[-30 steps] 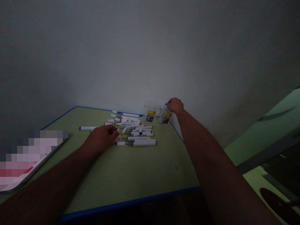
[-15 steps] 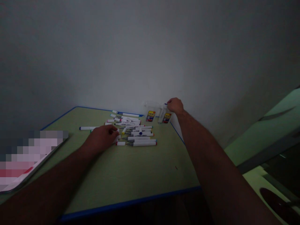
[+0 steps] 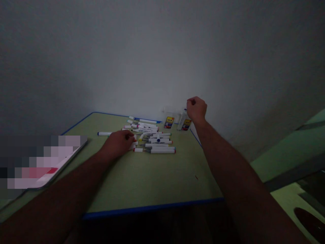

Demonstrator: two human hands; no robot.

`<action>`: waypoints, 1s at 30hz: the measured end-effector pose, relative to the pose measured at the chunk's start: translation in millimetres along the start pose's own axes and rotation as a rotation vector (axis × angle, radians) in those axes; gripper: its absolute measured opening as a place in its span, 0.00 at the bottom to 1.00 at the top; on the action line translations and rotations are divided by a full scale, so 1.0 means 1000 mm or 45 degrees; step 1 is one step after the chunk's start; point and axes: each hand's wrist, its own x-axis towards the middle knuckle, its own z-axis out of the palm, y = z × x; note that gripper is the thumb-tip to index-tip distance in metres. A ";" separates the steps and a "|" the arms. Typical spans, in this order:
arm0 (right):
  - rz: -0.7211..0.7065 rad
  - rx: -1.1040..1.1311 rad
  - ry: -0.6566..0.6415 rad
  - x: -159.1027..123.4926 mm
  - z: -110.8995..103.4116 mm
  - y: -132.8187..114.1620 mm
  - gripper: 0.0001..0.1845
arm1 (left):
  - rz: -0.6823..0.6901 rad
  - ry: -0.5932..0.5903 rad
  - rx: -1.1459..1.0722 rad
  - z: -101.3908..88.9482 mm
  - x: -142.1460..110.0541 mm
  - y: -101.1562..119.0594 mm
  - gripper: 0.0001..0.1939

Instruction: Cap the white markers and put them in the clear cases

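The left hand (image 3: 118, 144) is resting half-curled beside white markers (image 3: 162, 151) lying on the table (image 3: 152, 179). The right hand (image 3: 198, 110), fingers bunched, is hovering by a clear case (image 3: 187, 124). I cannot tell whether either is gripping anything.

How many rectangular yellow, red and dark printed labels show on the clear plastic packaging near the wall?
2: the left label and the right label, the latter nearer the right hand. Others may be hidden.
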 end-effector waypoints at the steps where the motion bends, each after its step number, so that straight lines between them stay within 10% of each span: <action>1: -0.009 0.080 -0.014 -0.010 -0.001 -0.008 0.11 | -0.005 0.006 0.002 0.000 0.000 0.000 0.18; 10: -0.007 0.445 -0.448 -0.097 0.000 -0.025 0.09 | -0.131 0.132 -0.013 -0.015 -0.001 -0.011 0.16; 17: 0.005 0.288 -0.719 -0.102 -0.009 -0.005 0.09 | -0.186 0.153 -0.015 -0.021 -0.003 -0.011 0.17; 30: -0.534 0.150 -1.167 -0.118 -0.018 -0.022 0.06 | -0.241 0.157 -0.046 -0.021 -0.003 -0.015 0.19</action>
